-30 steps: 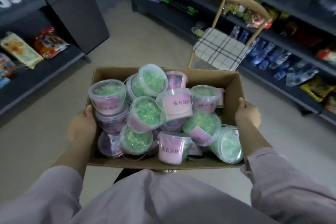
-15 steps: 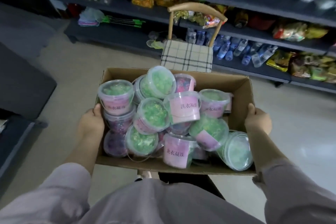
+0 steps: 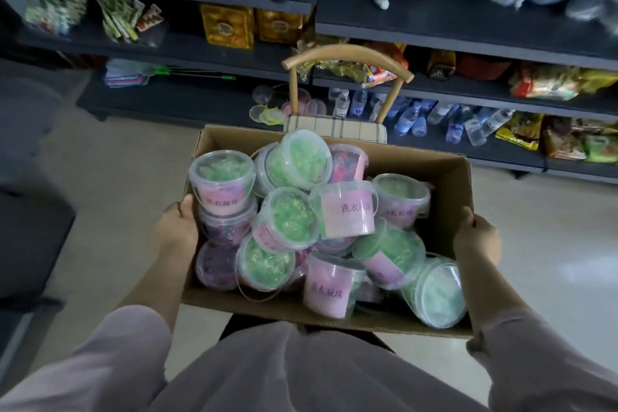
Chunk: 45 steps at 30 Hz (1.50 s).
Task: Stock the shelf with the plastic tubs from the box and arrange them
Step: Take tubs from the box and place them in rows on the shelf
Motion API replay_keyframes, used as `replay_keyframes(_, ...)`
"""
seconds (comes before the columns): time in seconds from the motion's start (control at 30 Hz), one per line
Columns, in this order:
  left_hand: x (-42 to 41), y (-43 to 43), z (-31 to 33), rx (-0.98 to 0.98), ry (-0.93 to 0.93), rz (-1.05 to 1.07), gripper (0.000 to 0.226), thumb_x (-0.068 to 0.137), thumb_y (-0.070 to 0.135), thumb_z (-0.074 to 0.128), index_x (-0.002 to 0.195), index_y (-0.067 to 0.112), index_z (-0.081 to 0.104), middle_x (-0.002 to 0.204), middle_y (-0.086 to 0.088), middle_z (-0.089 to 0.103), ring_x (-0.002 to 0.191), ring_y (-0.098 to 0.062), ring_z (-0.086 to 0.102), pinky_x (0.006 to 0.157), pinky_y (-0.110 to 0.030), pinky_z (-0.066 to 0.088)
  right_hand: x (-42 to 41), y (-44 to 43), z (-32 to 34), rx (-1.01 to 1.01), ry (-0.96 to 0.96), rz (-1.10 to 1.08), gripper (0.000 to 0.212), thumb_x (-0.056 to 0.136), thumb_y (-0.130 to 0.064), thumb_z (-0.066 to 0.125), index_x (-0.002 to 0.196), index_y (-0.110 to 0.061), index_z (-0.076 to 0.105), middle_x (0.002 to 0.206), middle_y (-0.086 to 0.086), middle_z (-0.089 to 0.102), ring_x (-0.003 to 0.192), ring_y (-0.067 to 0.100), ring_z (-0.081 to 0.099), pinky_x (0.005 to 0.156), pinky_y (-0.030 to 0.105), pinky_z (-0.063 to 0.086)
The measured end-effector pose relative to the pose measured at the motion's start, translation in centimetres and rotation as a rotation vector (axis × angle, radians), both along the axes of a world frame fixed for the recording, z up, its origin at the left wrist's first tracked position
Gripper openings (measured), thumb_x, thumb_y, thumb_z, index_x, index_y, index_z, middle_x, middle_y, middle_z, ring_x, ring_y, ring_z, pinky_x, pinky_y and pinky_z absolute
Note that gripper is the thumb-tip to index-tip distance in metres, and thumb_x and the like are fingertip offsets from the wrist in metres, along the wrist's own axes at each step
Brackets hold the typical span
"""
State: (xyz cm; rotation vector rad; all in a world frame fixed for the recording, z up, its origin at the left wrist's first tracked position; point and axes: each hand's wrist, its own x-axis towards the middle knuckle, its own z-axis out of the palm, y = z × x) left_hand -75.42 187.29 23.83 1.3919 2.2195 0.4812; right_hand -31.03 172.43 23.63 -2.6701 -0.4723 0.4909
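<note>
I carry an open cardboard box (image 3: 448, 197) at waist height in front of me. It is heaped with several clear plastic tubs (image 3: 287, 221) with pink labels and green contents, some upright, some on their sides. My left hand (image 3: 175, 231) grips the box's left wall, thumb over the rim. My right hand (image 3: 478, 239) grips the right wall the same way. Dark shelves (image 3: 468, 27) full of goods stand straight ahead.
A wooden chair (image 3: 347, 58) with a plaid cushion (image 3: 334, 127) stands between the box and the shelves. Water bottles (image 3: 434, 117) lie on the lowest shelf, snack packs (image 3: 548, 84) above. A dark unit (image 3: 30, 237) sits at the left. Pale floor (image 3: 110, 177) lies around.
My view has swung right and I have come closer: the shelves and the chair are now straight ahead and nearer. Both hands keep the same hold on the box.
</note>
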Motion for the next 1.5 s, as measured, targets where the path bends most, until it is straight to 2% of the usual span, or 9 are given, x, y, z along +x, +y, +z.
replay_keyframes(0.13, 1.8, 7.0, -1.3, -0.039, 0.002, -0.034, 0.054, 0.102, 0.040, 0.033, 0.102, -0.006, 0.061, 0.107, -0.033, 0.061, 0.100, -0.048, 0.056, 0.084, -0.045, 0.042, 1.4, 5.7, -0.9, -0.027, -0.001, -0.014, 0.051, 0.102, -0.041, 0.032, 0.102, -0.004, 0.066, 0.092, 0.024, 0.064, 0.086, 0.040, 0.058, 0.071, 0.038, 0.041)
replay_keyframes(0.23, 3.3, 12.1, -2.1, -0.068, -0.004, -0.083, 0.052, 0.103, 0.037, 0.033, 0.103, -0.008, 0.060, 0.106, -0.033, 0.060, 0.100, -0.047, 0.055, 0.079, -0.042, 0.039, 2.1, 9.5, -1.5, -0.049, -0.024, -0.046, 0.049, 0.102, -0.040, 0.032, 0.106, -0.004, 0.065, 0.100, 0.028, 0.065, 0.092, 0.043, 0.058, 0.071, 0.038, 0.038)
replay_keyframes(0.43, 5.6, 20.1, -4.2, -0.108, -0.044, -0.069, 0.054, 0.102, 0.042, 0.033, 0.098, -0.004, 0.061, 0.102, -0.029, 0.063, 0.095, -0.045, 0.057, 0.078, -0.042, 0.041, 3.8, 15.9, -3.7, -0.059, -0.034, -0.091, 0.052, 0.101, -0.045, 0.032, 0.101, -0.007, 0.067, 0.094, 0.026, 0.066, 0.086, 0.043, 0.060, 0.073, 0.043, 0.045)
replay_keyframes(0.6, 8.1, 24.8, -7.0, -0.136, 0.031, -0.094, 0.054, 0.102, 0.041, 0.030, 0.107, -0.002, 0.061, 0.108, -0.028, 0.061, 0.100, -0.044, 0.056, 0.079, -0.041, 0.039, 6.5, 20.1, -7.5, -0.063, -0.013, -0.105, 0.052, 0.100, -0.047, 0.033, 0.096, -0.007, 0.066, 0.090, 0.025, 0.065, 0.083, 0.042, 0.059, 0.068, 0.039, 0.041)
replay_keyframes(0.77, 10.4, 28.1, -10.7, -0.142, 0.074, -0.118, 0.052, 0.103, 0.038, 0.031, 0.101, -0.004, 0.062, 0.103, -0.030, 0.061, 0.095, -0.043, 0.056, 0.070, -0.035, 0.031, 9.6, 23.2, -12.1, -0.066, 0.017, -0.067, 0.048, 0.101, -0.044, 0.035, 0.088, -0.009, 0.063, 0.078, 0.019, 0.059, 0.075, 0.037, 0.056, 0.065, 0.036, 0.039)
replay_keyframes(0.9, 11.8, 30.6, -14.6, -0.150, 0.115, -0.116, 0.054, 0.102, 0.041, 0.030, 0.101, -0.002, 0.063, 0.102, -0.029, 0.062, 0.095, -0.043, 0.056, 0.072, -0.036, 0.034, 11.8, 25.7, -15.5, -0.075, 0.023, -0.030, 0.045, 0.101, -0.044, 0.035, 0.080, -0.011, 0.059, 0.073, 0.016, 0.055, 0.072, 0.033, 0.053, 0.063, 0.034, 0.034)
replay_keyframes(1.13, 14.8, 32.6, -17.9, -0.189, 0.112, -0.079, 0.052, 0.103, 0.040, 0.029, 0.100, 0.000, 0.062, 0.102, -0.028, 0.061, 0.089, -0.038, 0.053, 0.070, -0.035, 0.031, 14.7, 28.5, -19.4, -0.085, 0.006, 0.002, 0.045, 0.101, -0.042, 0.036, 0.084, -0.009, 0.061, 0.076, 0.017, 0.054, 0.075, 0.036, 0.052, 0.065, 0.034, 0.034)
replay_keyframes(1.33, 15.0, 32.5, -19.6, -0.183, 0.148, -0.038, 0.055, 0.102, 0.042, 0.030, 0.105, -0.001, 0.063, 0.106, -0.029, 0.062, 0.099, -0.044, 0.055, 0.073, -0.038, 0.035, 16.3, 30.2, -20.0, -0.098, -0.033, 0.015, 0.049, 0.101, -0.044, 0.036, 0.095, -0.004, 0.065, 0.092, 0.028, 0.063, 0.085, 0.044, 0.057, 0.068, 0.035, 0.036)
replay_keyframes(1.5, 15.8, 32.2, -19.2, -0.192, 0.115, 0.025, 0.053, 0.102, 0.043, 0.031, 0.110, 0.002, 0.063, 0.109, -0.025, 0.062, 0.101, -0.042, 0.056, 0.073, -0.035, 0.034, 16.4, 30.2, -20.1, -0.095, -0.027, 0.020, 0.048, 0.101, -0.045, 0.035, 0.086, -0.007, 0.061, 0.088, 0.028, 0.062, 0.077, 0.041, 0.055, 0.066, 0.035, 0.035)
